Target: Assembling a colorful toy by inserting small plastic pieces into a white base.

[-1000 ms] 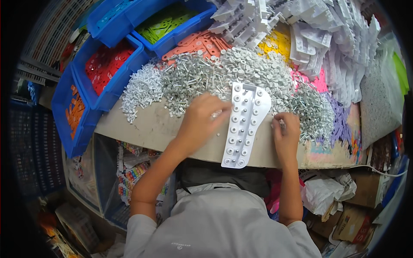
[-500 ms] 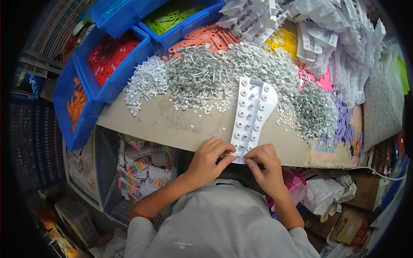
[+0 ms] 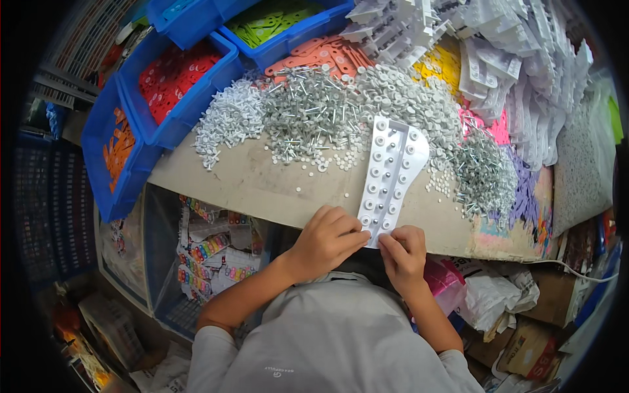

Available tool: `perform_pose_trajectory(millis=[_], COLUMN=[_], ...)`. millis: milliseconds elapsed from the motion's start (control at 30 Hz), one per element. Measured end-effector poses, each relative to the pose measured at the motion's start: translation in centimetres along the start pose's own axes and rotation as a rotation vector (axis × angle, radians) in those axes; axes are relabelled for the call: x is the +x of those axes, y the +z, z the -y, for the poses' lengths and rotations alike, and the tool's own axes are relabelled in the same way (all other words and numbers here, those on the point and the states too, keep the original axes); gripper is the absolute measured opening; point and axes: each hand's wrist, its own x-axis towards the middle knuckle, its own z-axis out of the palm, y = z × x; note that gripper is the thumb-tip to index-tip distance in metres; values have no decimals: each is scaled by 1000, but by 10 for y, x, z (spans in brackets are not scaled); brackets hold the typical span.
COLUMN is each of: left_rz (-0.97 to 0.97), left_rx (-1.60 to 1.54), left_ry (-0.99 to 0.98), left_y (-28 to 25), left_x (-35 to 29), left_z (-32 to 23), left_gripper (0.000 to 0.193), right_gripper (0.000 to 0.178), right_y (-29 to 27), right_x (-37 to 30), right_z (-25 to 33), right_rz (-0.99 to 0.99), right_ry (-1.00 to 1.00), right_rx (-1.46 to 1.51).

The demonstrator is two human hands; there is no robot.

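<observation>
A white plastic tray-like strip (image 3: 416,157), narrow at the near end and wider at the far end, lies on the table in front of me. Pale round caps line both its sides, and metal pins run down the groove between them. My left hand (image 3: 329,237) is closed, thumb and fingers pressed together at the strip's near left corner; whatever they pinch is hidden. At the near right corner, my right hand (image 3: 404,254) pinches the strip's edge between thumb and curled fingers. Beyond the strip are heaps of metal pins (image 3: 308,111) and pale round caps (image 3: 409,98).
Small white plastic pieces (image 3: 226,118) lie heaped left of the pins. Blue bins (image 3: 152,134) at the left hold red, orange and green flat pieces. White plastic mouldings (image 3: 488,72) are stacked back right, beside a filled clear bag (image 3: 576,157). The table's near edge curves before me.
My left hand has closed up, its thumb and fingers coming together and shifting right. My right fingers have curled tighter at the strip's corner. The whole view has shifted slightly.
</observation>
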Motion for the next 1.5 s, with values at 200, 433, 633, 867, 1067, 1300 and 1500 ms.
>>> perform_pose_trajectory(millis=[200, 433, 633, 867, 1067, 1300, 1500], left_rz=[86, -293, -332, -315, -447, -588, -755], left_rx=[-157, -257, 325, 474, 353, 219, 509], left_ry=[-199, -376, -226, -160, -157, -165, -194], left_y=[-2, -19, -22, -24, -14, -37, -151], left_x=[10, 1, -6, -22, -19, -36, -74], left_z=[-1, 18, 62, 57, 60, 48, 40], left_gripper=[13, 10, 18, 23, 21, 17, 12], right_gripper=[25, 15, 27, 18, 14, 53, 52], right_y=[-2, -8, -23, 44, 201, 282, 288], right_x=[2, 12, 45, 212, 358, 376, 379], right_z=[-1, 1, -1, 95, 135, 179, 179], right_rz=[24, 69, -106, -35, 410, 704, 729], right_ry=[28, 53, -26, -462, -392, -315, -374], right_rx=[43, 118, 75, 192, 238, -187, -236])
